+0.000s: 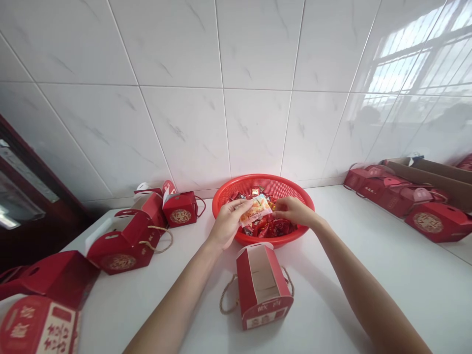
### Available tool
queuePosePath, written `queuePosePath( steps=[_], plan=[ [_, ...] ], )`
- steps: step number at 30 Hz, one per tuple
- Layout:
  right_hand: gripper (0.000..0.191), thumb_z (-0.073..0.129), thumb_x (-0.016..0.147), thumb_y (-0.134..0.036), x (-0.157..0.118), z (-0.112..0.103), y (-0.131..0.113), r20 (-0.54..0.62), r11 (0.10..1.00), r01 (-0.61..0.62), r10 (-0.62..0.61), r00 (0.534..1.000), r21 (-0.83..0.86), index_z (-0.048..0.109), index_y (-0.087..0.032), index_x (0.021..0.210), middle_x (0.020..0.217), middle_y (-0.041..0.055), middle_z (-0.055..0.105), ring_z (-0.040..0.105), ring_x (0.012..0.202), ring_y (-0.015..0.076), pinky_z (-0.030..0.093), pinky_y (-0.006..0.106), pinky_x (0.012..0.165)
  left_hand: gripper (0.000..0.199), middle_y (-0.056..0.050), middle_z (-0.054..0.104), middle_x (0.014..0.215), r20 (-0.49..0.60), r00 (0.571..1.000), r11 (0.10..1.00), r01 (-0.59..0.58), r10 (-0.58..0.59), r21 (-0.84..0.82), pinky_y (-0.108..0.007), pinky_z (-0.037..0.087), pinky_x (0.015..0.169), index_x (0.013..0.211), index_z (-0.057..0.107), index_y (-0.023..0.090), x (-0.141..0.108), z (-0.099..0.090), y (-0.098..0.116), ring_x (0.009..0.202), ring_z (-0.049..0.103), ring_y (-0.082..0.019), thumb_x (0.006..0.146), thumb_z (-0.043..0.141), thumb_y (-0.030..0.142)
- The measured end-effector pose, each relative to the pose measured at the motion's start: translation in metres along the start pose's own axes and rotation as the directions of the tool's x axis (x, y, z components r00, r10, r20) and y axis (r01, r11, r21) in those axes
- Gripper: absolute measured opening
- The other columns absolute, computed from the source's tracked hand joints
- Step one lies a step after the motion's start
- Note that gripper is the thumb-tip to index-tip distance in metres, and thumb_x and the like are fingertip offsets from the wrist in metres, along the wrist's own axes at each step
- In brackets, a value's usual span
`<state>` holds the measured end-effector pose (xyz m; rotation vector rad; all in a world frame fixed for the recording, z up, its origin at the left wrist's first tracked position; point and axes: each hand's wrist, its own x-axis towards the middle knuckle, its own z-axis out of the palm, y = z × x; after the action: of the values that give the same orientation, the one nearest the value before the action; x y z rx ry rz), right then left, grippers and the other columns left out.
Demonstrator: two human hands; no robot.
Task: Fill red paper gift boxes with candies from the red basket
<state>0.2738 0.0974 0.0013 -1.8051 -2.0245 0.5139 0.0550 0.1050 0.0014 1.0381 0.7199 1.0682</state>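
Note:
My left hand (229, 220) is closed on a small flat packet (257, 210) with orange and white print, holding it above a red plastic basket (221, 191). Wrapped candies (271, 227), mostly red, fill the basket. Over the basket's right side, my right hand (295, 211) has its fingers bent together among the candies; whatever they pinch is too small or hidden to name. Just in front of the basket stands a red gift box (247, 290) with its top open and rope handles at its sides. Its visible inside is bare.
At left stand several red boxes (121, 246), some with open tops. More red boxes (438, 221) line the right side beside a brown cardboard carton (438, 179). A white tiled wall (254, 128) rises behind the white tabletop (324, 300).

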Motion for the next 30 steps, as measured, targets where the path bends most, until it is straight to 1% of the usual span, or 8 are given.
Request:
queuePosePath(
  steps=[4, 7, 10, 13, 18, 21, 26, 30],
  plan=[
    [0.023, 0.056, 0.093, -0.029, 0.001, 0.001, 0.0, -0.14, 0.991, -0.127, 0.12, 0.983, -0.043, 0.051, -0.021, 0.072, 0.081, 0.0036, 0.066, 0.058, 0.076, 0.0186, 0.035, 0.028, 0.06, 0.043, -0.007, 0.076, 0.093, 0.014, 1.0, 1.0, 0.012, -0.012, -0.013, -0.036, 0.06, 0.09, 0.075, 0.077, 0.015, -0.002, 0.001, 0.001, 0.102, 0.071, -0.025, 0.052, 0.098, 0.044],
    [0.015, 0.053, 0.091, -0.019, 0.003, 0.001, 0.001, -0.177, 0.978, -0.191, 0.173, 0.969, -0.089, 0.053, -0.02, 0.075, 0.085, 0.0064, 0.068, 0.058, 0.078, 0.0203, 0.032, 0.029, 0.059, 0.044, -0.007, 0.075, 0.094, 0.011, 1.0, 1.0, 0.007, -0.006, -0.015, -0.037, 0.06, 0.09, 0.075, 0.077, 0.015, -0.002, 0.001, 0.001, 0.102, 0.07, -0.025, 0.052, 0.098, 0.045],
    [0.017, 0.051, 0.082, -0.004, 0.003, 0.002, 0.001, -0.105, 0.979, -0.162, 0.149, 0.983, -0.126, 0.058, -0.019, 0.077, 0.089, 0.0071, 0.069, 0.059, 0.081, 0.0206, 0.033, 0.029, 0.06, 0.044, -0.008, 0.075, 0.096, 0.018, 1.0, 1.0, 0.001, -0.001, -0.014, -0.037, 0.06, 0.091, 0.077, 0.077, 0.014, -0.001, -0.001, 0.0, 0.102, 0.07, -0.025, 0.053, 0.097, 0.045],
    [0.025, 0.051, 0.075, 0.002, 0.001, 0.003, -0.001, 0.049, 0.99, -0.042, 0.049, 0.998, -0.138, 0.063, -0.02, 0.077, 0.091, 0.0039, 0.071, 0.061, 0.082, 0.0189, 0.036, 0.027, 0.064, 0.039, -0.007, 0.075, 0.094, 0.037, 0.999, 1.0, -0.002, 0.003, -0.013, -0.039, 0.059, 0.093, 0.079, 0.077, 0.015, 0.0, -0.003, -0.003, 0.102, 0.069, -0.024, 0.059, 0.095, 0.043],
    [0.013, 0.067, 0.076, -0.016, -0.001, 0.006, -0.005, 0.3, 0.982, 0.065, -0.009, 0.954, -0.177, 0.06, -0.021, 0.066, 0.075, 0.0013, 0.067, 0.06, 0.073, 0.0188, 0.037, 0.027, 0.058, 0.034, -0.007, 0.075, 0.093, 0.034, 0.999, 1.0, -0.004, 0.004, -0.016, -0.041, 0.059, 0.095, 0.078, 0.076, 0.015, 0.001, -0.004, -0.006, 0.099, 0.07, -0.023, 0.064, 0.093, 0.041],
    [0.012, 0.074, 0.074, -0.03, 0.0, 0.01, -0.006, 0.328, 0.966, 0.038, 0.05, 0.943, -0.256, 0.067, -0.022, 0.078, 0.084, 0.0051, 0.069, 0.062, 0.076, 0.0229, 0.038, 0.029, 0.057, 0.036, -0.007, 0.075, 0.093, 0.019, 1.0, 1.0, -0.005, 0.005, -0.013, -0.04, 0.06, 0.093, 0.079, 0.077, 0.015, 0.001, -0.003, -0.005, 0.099, 0.07, -0.023, 0.062, 0.094, 0.042],
    [0.052, 0.074, 0.075, -0.036, 0.002, 0.015, -0.013, 0.339, 0.928, 0.069, 0.064, 0.939, -0.366, 0.068, -0.022, 0.125, 0.114, 0.0132, 0.071, 0.066, 0.104, 0.0346, 0.046, 0.036, 0.076, 0.039, -0.007, 0.076, 0.09, 0.041, 0.999, 1.0, -0.01, 0.011, -0.015, -0.036, 0.062, 0.084, 0.078, 0.077, 0.015, -0.001, -0.002, -0.003, 0.095, 0.07, -0.023, 0.059, 0.094, 0.045],
    [0.043, 0.069, 0.078, -0.025, 0.003, 0.016, -0.017, 0.37, 0.913, 0.118, 0.039, 0.928, -0.391, 0.071, -0.024, 0.121, 0.104, 0.0101, 0.073, 0.067, 0.099, 0.0316, 0.045, 0.034, 0.075, 0.04, -0.007, 0.075, 0.089, 0.038, 0.999, 1.0, -0.008, 0.009, -0.009, -0.034, 0.062, 0.08, 0.078, 0.077, 0.015, 0.0, -0.001, -0.004, 0.093, 0.071, -0.023, 0.058, 0.095, 0.046]
  ],
)
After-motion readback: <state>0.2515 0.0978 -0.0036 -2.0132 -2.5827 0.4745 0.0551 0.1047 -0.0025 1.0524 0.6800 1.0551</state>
